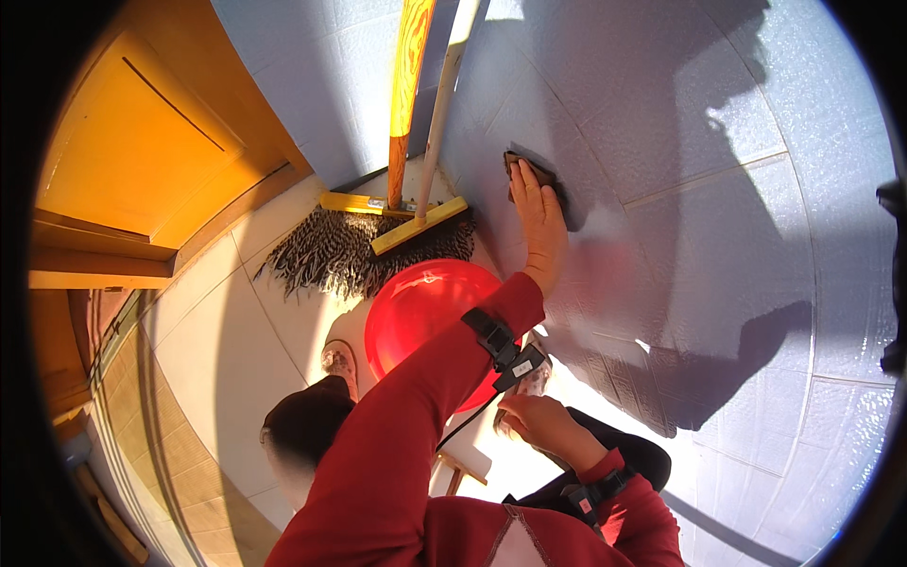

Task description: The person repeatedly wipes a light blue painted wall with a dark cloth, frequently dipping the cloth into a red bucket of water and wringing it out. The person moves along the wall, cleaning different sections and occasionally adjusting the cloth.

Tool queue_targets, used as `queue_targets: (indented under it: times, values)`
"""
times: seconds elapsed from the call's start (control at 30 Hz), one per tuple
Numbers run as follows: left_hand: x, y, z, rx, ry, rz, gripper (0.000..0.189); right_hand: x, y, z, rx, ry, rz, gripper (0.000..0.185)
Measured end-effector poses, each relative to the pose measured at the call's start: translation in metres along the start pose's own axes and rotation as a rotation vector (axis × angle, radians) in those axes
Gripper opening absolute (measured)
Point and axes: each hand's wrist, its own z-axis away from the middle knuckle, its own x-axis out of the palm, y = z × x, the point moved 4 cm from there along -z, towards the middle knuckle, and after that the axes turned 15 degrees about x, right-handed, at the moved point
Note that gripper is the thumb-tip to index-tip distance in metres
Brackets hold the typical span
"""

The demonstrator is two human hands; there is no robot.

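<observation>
My left hand [536, 212] reaches up and presses a dark brown cloth or pad [560, 195] flat against the blue-grey tiled wall [631, 283]. Its fingers lie extended over the pad, which sticks out past them on the right. Under my left forearm stands a round red plastic basin [418, 305], partly covered by the sleeve. My right hand [542, 423] is low, by my right leg, with its fingers curled. Whether anything is inside those fingers I cannot tell.
A string mop [319, 248] with a wooden handle and a yellow-backed broom or squeegee [418, 227] lean in the corner beyond the basin. At the left is an orange-brown wooden door [120, 142]. Pale floor tiles [234, 354] lie beneath, and a small wooden stool [457, 471] is partly hidden below me.
</observation>
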Motion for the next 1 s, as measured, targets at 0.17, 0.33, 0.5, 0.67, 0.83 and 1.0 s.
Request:
queue_targets:
  times: [0.17, 0.33, 0.5, 0.67, 0.83, 1.0]
  values:
    - [0.034, 0.129, 0.055, 0.630, -0.238, 0.080, 0.058, 0.005, 0.001, -0.004, 0.109, -0.042, 0.041, 0.025]
    - [0.016, 0.099, -0.095, 0.623, -0.037, -0.023, 0.053, -0.004, -0.005, 0.003, 0.031, -0.049, 0.019, 0.032]
    - [-0.007, 0.024, -0.110, -0.032, 0.155, 0.065, 0.054, -0.001, -0.007, -0.002, 0.042, -0.079, 0.059, 0.029]
    - [0.032, 0.090, -0.013, 0.342, 0.040, -0.004, 0.052, -0.002, -0.011, -0.007, -0.013, 0.023, 0.068, 0.027]
    - [0.002, 0.093, -0.132, 0.432, 0.113, 0.008, 0.052, -0.008, -0.011, 0.000, 0.057, -0.093, 0.030, 0.029]
    - [-0.009, 0.071, -0.140, 0.305, 0.061, -0.028, 0.052, -0.010, -0.011, -0.001, 0.077, -0.103, 0.054, 0.030]
